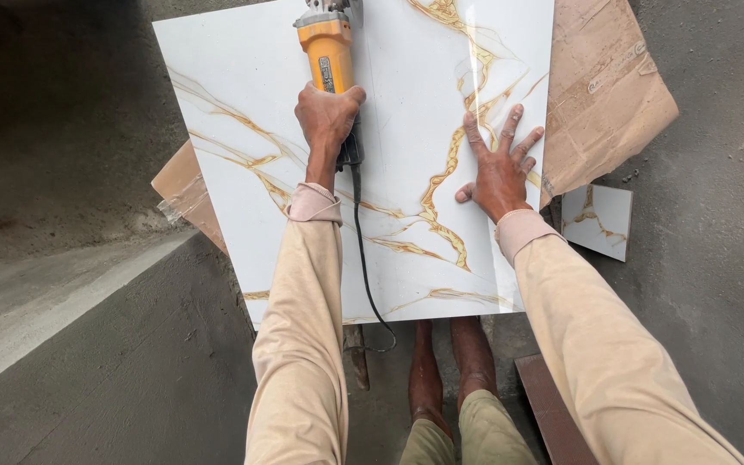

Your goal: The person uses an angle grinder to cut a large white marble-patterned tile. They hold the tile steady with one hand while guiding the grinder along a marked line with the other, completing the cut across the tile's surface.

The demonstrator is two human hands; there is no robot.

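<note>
A large glossy white tile (243,129) with gold veins lies flat on the floor in front of me. My left hand (327,116) grips the yellow body of an angle grinder (327,47) that rests on the tile near its far edge. The grinder's black cord (363,258) trails back over the tile toward me. Spread flat with fingers apart, my right hand (501,168) presses on the tile near its right edge. My bare feet (449,362) stand just behind the tile's near edge.
Brown cardboard (604,86) lies under the tile, sticking out at the right and the left. A small offcut of the same tile (598,220) sits on the grey concrete floor at the right. A raised concrete step (62,293) runs along the left. A dark board (553,413) lies near my right leg.
</note>
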